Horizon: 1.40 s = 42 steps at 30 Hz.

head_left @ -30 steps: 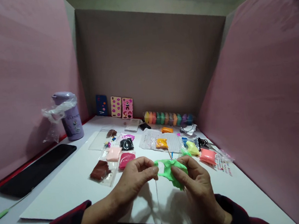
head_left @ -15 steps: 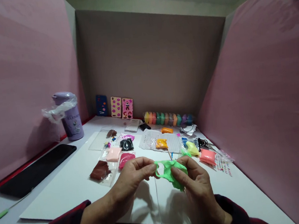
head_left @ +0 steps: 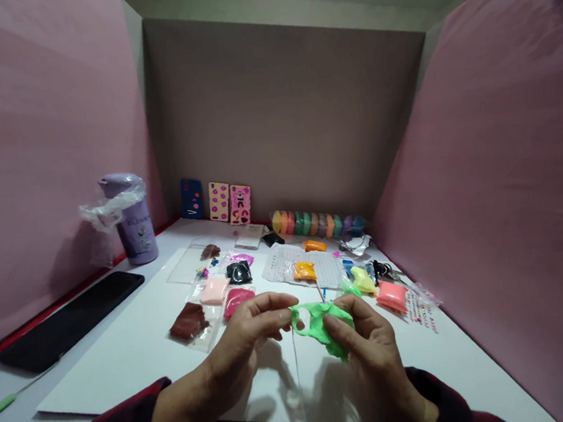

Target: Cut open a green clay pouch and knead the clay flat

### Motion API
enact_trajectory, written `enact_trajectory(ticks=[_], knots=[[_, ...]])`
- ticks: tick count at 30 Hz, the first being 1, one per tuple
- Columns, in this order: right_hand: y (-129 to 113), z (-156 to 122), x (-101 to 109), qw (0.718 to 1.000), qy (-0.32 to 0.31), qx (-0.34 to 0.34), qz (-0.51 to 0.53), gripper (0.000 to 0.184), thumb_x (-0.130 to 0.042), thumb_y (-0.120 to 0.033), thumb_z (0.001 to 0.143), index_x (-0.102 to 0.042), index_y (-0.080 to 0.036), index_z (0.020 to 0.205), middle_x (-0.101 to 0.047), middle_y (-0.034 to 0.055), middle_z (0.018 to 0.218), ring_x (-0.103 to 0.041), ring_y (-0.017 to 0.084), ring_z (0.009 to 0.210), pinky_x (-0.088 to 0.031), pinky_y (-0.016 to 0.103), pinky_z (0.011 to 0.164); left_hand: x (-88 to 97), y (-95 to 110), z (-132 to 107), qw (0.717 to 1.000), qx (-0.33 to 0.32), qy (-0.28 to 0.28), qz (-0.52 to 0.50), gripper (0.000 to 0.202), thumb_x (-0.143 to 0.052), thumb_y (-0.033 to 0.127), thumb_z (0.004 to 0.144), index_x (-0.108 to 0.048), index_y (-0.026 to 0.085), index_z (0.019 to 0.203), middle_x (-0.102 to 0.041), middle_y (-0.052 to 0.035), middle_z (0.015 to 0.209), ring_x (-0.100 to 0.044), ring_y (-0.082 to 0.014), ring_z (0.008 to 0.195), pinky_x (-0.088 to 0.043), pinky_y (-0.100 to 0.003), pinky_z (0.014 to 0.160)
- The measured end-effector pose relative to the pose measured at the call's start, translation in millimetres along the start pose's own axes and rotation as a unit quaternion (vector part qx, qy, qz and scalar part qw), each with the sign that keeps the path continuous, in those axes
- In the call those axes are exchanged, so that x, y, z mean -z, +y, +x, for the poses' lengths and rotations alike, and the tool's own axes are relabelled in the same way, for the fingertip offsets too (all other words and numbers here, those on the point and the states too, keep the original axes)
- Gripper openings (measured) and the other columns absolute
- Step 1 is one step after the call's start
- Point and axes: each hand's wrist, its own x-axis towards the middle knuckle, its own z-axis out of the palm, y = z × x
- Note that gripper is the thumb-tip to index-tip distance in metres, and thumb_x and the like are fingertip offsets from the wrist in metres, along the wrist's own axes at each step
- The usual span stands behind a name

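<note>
Above the white board, a thin, ragged sheet of bright green modelling clay [head_left: 318, 328] hangs between my hands, with a hole near its left end. My right hand [head_left: 373, 342] pinches the clay's right part between thumb and fingers. At the left edge of the clay is my left hand [head_left: 244, 332]. Its index finger is raised apart from the thumb, and its fingertips are beside or just touching the clay's rim. A thin pale strand [head_left: 298, 377] runs down below the clay.
Bagged clay lies beyond my hands: brown [head_left: 188, 321], red [head_left: 239, 301], black [head_left: 238, 272], orange [head_left: 304, 271] and coral [head_left: 392, 295]. A purple bottle [head_left: 135, 226] and black phone-like slab [head_left: 72, 320] stand left. Decorated phone cases [head_left: 219, 201] lean on the back wall.
My left index finger has lifted, and the pinch on the clay's left rim has loosened. My right hand still holds the green clay in about the same place.
</note>
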Motion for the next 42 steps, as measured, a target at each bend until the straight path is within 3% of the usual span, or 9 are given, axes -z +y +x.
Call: enact_trajectory(ticks=[7,12,21,28,42], knots=[[-1.8,-0.5,-1.9,1.0,-0.003,0.003,0.006,0.03,-0.078,-0.035,0.068,-0.054,-0.019,0.075,-0.054,-0.0033,0.06,-0.045,0.01,0.053,-0.035,0.02,0.049,1.2,3.6,-1.4,0.997,-0.047,0.044,0.033,0.013,-0.069,0.028,0.071,-0.068,0.015,0.076,-0.062,-0.0022,0.074,-0.048,-0.014,0.072,-0.035,-0.026,0.07],[-4.9,-2.9,-5.9,1.0,-0.004,0.016,-0.006,0.031,-0.078,-0.035,0.068,-0.052,-0.019,0.076,-0.051,-0.0044,0.058,-0.043,0.01,0.051,-0.034,0.021,0.047,2.2,2.5,-1.2,0.997,-0.055,0.035,0.046,0.019,-0.073,0.032,0.07,-0.066,0.015,0.074,-0.061,-0.0015,0.075,-0.048,-0.0139,0.073,-0.036,-0.026,0.071],[-6.1,-4.0,-6.2,0.999,-0.011,0.023,-0.025,0.031,-0.077,-0.036,0.069,-0.052,-0.019,0.074,-0.05,-0.0044,0.059,-0.042,0.009,0.051,-0.034,0.02,0.046,1.9,1.2,-1.6,0.999,-0.022,0.021,0.02,0.015,-0.074,0.023,0.067,-0.063,0.014,0.073,-0.058,-0.0002,0.07,-0.049,-0.0123,0.068,-0.036,-0.026,0.067],[-6.0,-4.1,-5.8,0.999,-0.008,0.023,-0.028,0.031,-0.077,-0.037,0.068,-0.052,-0.02,0.076,-0.05,-0.0049,0.058,-0.042,0.009,0.049,-0.035,0.021,0.045,0.2,2.0,0.3,0.999,-0.007,0.022,-0.035,0.014,-0.07,0.027,0.072,-0.061,0.015,0.07,-0.057,0.0,0.071,-0.052,-0.0124,0.067,-0.038,-0.026,0.064],[-5.9,-3.4,-5.4,0.999,-0.019,0.02,-0.034,0.031,-0.077,-0.036,0.069,-0.051,-0.02,0.074,-0.05,-0.0053,0.056,-0.041,0.008,0.049,-0.035,0.019,0.045,-4.3,5.5,-2.2,1.0,0.002,0.002,-0.01,0.017,-0.073,0.025,0.067,-0.064,0.013,0.075,-0.062,-0.0028,0.07,-0.054,-0.0134,0.067,-0.039,-0.026,0.065]])
